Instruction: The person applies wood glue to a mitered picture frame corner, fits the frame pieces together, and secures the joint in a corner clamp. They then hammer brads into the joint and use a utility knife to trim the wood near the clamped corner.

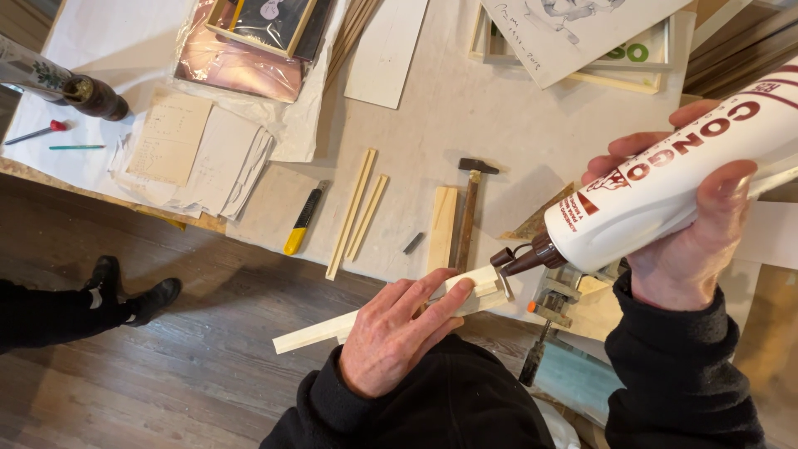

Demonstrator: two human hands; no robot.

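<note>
Left hand [391, 333] grips pale wood strip [332, 327] at table [449, 108] edge. Right hand [682, 241] wrapped around white glue bottle [665, 187] — brown nozzle at strip's end, perhaps touching. Hammer [470, 208] just beyond.

hammer [470, 208] right of knife [304, 219], on table [432, 116]

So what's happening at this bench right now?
A person at a paper-covered workbench grips a pale wooden moulding strip with the left hand. The right hand holds a white glue bottle tilted down, its brown nozzle at the strip's cut end, right by a small clamp. On the bench lie a hammer, a yellow utility knife, two loose strips and some picture frames. Another person's shoes show on the wooden floor.
</note>
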